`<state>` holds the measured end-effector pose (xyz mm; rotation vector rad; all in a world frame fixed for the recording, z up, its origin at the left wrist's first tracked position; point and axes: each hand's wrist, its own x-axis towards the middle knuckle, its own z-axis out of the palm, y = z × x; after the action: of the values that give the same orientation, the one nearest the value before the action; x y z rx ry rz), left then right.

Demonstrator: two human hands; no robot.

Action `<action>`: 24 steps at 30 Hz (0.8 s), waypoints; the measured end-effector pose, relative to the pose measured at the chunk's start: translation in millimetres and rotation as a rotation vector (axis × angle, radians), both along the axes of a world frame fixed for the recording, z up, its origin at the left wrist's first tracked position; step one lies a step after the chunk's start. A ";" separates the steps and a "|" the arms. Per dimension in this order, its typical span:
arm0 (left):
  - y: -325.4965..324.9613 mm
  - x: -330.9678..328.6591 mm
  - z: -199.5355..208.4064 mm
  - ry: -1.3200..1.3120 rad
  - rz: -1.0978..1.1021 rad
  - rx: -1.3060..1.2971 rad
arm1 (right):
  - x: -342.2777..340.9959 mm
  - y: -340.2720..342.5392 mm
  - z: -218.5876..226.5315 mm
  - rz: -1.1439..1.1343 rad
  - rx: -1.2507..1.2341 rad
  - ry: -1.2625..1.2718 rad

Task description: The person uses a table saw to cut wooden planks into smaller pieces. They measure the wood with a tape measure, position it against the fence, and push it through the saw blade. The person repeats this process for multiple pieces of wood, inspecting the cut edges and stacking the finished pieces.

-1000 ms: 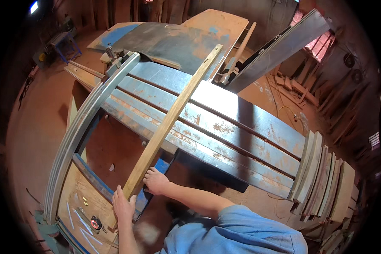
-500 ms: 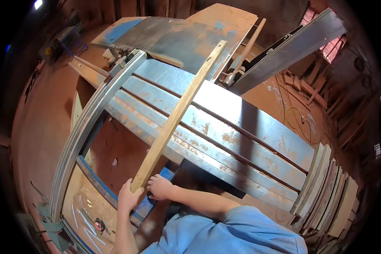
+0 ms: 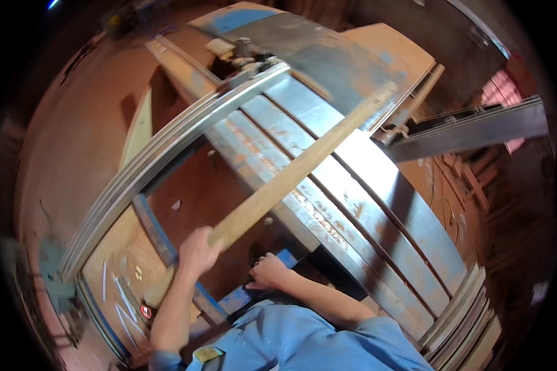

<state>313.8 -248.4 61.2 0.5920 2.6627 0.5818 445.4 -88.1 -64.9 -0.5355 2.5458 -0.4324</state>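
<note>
My left hand point(image 3: 198, 252) is wrapped round the near part of a long, narrow wooden board point(image 3: 291, 173). From there the board slants up to the right across the grooved metal machine table point(image 3: 374, 198), its far end over the dark panel beyond. My right hand point(image 3: 270, 272) is closed in front of my body, apart from the board and close to a blue rail point(image 3: 235, 300). Its curled fingers hide whatever may be in them.
A curved-looking metal rail point(image 3: 179, 130) bounds the table's left. Below it, a wooden shelf point(image 3: 108, 247) bears pale sticks and a red-black tape measure point(image 3: 146, 311). Stacked boards point(image 3: 461, 315) stand at the lower right. A metal beam point(image 3: 470, 131) juts out at the upper right.
The view has turned, and the whole scene appears shifted. My right hand has come away from the board's near end, while my left hand keeps hold of the board.
</note>
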 end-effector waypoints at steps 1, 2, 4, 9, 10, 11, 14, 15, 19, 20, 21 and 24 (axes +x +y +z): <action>-3.6 -9.5 -0.7 0.142 0.061 0.013 | -1.3 -1.9 1.4 -0.003 -0.009 -0.008; -6.6 -24.4 -7.0 0.250 0.036 0.039 | -2.8 -3.2 3.3 0.002 -0.020 -0.016; 0.9 -56.7 -3.5 0.328 -0.009 0.016 | -5.1 -1.9 5.3 -0.010 -0.006 -0.050; 4.8 -106.8 -19.0 0.427 0.068 0.072 | -16.1 -12.1 14.0 0.033 0.000 -0.166; 7.5 -115.5 -26.4 0.414 0.085 0.070 | -14.0 -12.2 8.2 0.037 -0.013 -0.185; 12.8 -126.7 -32.9 0.399 0.093 0.074 | -19.8 -13.4 10.9 0.032 -0.022 -0.206; 35.4 -152.2 -48.9 0.372 0.090 0.125 | -19.3 -10.4 17.6 0.022 0.007 -0.242; 41.4 -160.7 -53.8 0.387 0.100 0.148 | -21.0 -10.8 25.3 0.027 0.021 -0.249; 65.2 -188.4 -76.0 0.440 0.108 0.201 | -22.3 -13.0 24.7 0.046 0.071 -0.312; 69.0 -194.7 -79.3 0.461 0.101 0.200 | -30.1 -15.4 34.0 0.070 0.107 -0.388; 71.2 -200.1 -82.7 0.456 0.101 0.204 | -29.3 -15.3 28.4 0.061 0.081 -0.315; 79.2 -210.6 -84.4 0.442 0.083 0.204 | -13.7 -10.0 10.1 0.030 0.022 -0.150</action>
<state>103.2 -169.2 -23.2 0.7433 3.0745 0.8386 431.7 -98.1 -54.8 -0.5133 2.3935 -0.4176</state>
